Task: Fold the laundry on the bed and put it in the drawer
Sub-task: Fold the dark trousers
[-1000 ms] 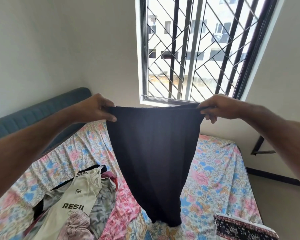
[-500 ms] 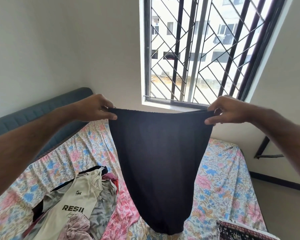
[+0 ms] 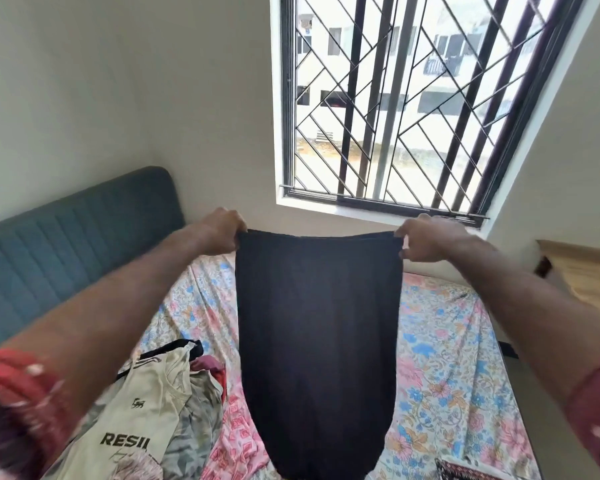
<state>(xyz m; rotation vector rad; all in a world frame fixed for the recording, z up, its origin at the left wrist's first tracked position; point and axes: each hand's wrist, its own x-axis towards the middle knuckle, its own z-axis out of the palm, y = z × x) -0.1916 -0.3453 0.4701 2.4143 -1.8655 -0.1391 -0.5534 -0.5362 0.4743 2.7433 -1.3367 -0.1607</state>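
A pile of unfolded clothes [image 3: 146, 420] lies near left on the bed [image 3: 447, 368]. One black garment [image 3: 317, 341] hangs lengthwise above it, top edge level, narrower than a second ago, with left hand [image 3: 222, 233] and right hand [image 3: 426, 242] each pinching a corner, now closer together.

Both arms stretched forward, left hand [image 3: 222, 233] and right hand [image 3: 426, 242] raised level, well apart, fingers curled, each pinching cloth

The bed [image 3: 444, 358] wore a floral sheet; a heap of clothes [image 3: 160, 417] lay on its left side, a patterned cloth [image 3: 461, 471] at its near edge.
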